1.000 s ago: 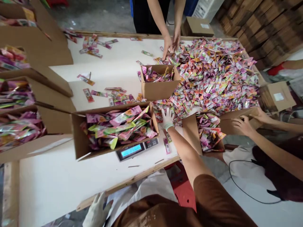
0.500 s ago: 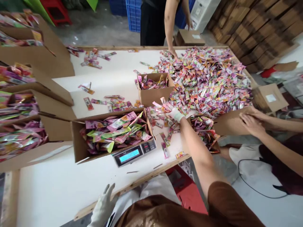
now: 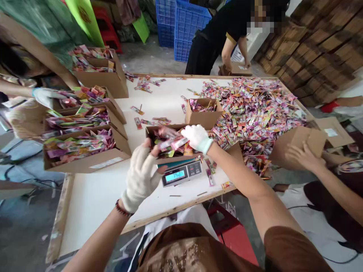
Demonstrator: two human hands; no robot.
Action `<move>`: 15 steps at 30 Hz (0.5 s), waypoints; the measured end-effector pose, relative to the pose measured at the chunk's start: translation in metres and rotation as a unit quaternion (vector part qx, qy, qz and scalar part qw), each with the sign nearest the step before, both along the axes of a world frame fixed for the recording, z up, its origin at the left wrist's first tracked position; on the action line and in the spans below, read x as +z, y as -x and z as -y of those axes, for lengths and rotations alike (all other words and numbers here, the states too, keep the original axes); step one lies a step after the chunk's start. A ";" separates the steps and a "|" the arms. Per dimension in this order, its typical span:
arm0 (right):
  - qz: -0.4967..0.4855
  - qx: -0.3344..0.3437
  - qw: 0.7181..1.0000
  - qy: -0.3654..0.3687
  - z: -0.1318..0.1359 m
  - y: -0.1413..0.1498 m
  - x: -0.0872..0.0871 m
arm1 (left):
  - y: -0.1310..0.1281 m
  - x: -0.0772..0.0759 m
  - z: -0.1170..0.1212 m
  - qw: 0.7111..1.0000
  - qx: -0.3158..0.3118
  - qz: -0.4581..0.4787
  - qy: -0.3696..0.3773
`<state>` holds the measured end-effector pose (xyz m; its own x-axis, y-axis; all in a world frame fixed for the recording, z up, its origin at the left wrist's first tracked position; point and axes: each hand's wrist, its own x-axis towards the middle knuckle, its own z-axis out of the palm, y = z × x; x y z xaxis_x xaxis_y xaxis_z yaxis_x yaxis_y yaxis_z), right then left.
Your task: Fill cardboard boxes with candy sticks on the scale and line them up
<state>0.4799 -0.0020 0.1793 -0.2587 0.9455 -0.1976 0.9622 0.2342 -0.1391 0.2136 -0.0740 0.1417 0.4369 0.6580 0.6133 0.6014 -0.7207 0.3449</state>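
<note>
A cardboard box (image 3: pixel 178 159) of small snack packets sits on a digital scale (image 3: pixel 195 168) with a lit blue display. My right hand (image 3: pixel 195 137), in a white glove, is closed on a few pink snack packets (image 3: pixel 172 144) just above the box. At the box's left end is my left hand (image 3: pixel 139 177), gloved except for the fingertips, its fingers spread and the palm turned toward the box. It covers the near left corner, so I cannot tell whether it touches the cardboard. Motion blurs the packets between my hands.
A large heap of packets (image 3: pixel 255 102) covers the table's right side. Behind the scale stands a smaller filled box (image 3: pixel 204 119). Several full boxes (image 3: pixel 85 163) line the left, where a co-worker's gloved hand (image 3: pixel 47 97) reaches in. A person at right handles a carton (image 3: pixel 299 145).
My right hand has moved left from the heap to over the box, carrying packets. My left hand has risen from near my lap to the box. The view has shifted left.
</note>
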 end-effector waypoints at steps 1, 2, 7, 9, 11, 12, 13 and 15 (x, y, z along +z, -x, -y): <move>0.058 0.012 0.997 0.056 -0.004 0.009 -0.006 | -0.008 0.003 -0.002 1.000 -0.020 -0.012 -0.013; 0.089 0.018 0.991 0.100 -0.007 0.014 -0.010 | -0.013 0.002 -0.002 0.999 -0.032 -0.019 -0.017; 0.052 0.030 0.989 0.133 -0.003 -0.010 0.004 | 0.005 -0.018 0.008 1.000 -0.001 0.011 0.023; -0.066 0.044 0.992 0.100 0.013 -0.035 0.009 | 0.028 -0.032 0.017 0.997 0.037 0.028 0.061; -0.245 0.016 0.969 0.030 0.034 -0.065 0.000 | 0.052 -0.049 0.028 0.988 0.081 0.044 0.126; -0.317 -0.026 0.948 -0.012 0.045 -0.079 -0.011 | 0.064 -0.059 0.035 0.979 0.105 0.052 0.164; -0.349 -0.089 0.931 -0.048 0.057 -0.092 -0.025 | 0.075 -0.069 0.043 0.969 0.127 0.057 0.203; -0.316 -0.231 0.916 -0.085 0.079 -0.109 -0.060 | 0.092 -0.090 0.061 0.945 0.161 0.063 0.276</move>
